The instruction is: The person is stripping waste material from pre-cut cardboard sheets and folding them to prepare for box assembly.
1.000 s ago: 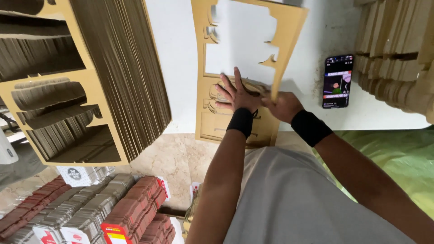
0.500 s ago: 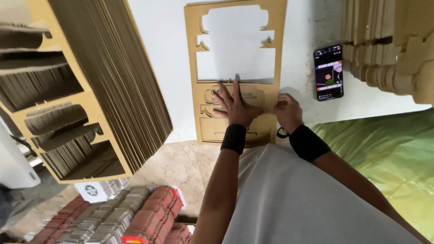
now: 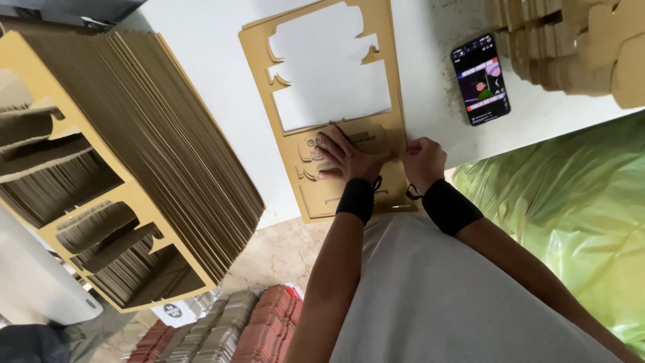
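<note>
You're probably in a packaging workshop: tall stacks of die-cut cardboard sheets (image 3: 154, 154) crowd your white surface (image 3: 215, 74).

left hand (image 3: 349, 158): flat, fingers spread, pressing down | right hand (image 3: 422, 161): curled grip, knuckles up

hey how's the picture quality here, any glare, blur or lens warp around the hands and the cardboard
Head view: even, soft light, with no hard shadows under the left hand or right hand; the cardboard sheet is sharp; mild glare on the phone screen and the green plastic; wide-angle warp bends the cardboard stack at the edges.
</note>
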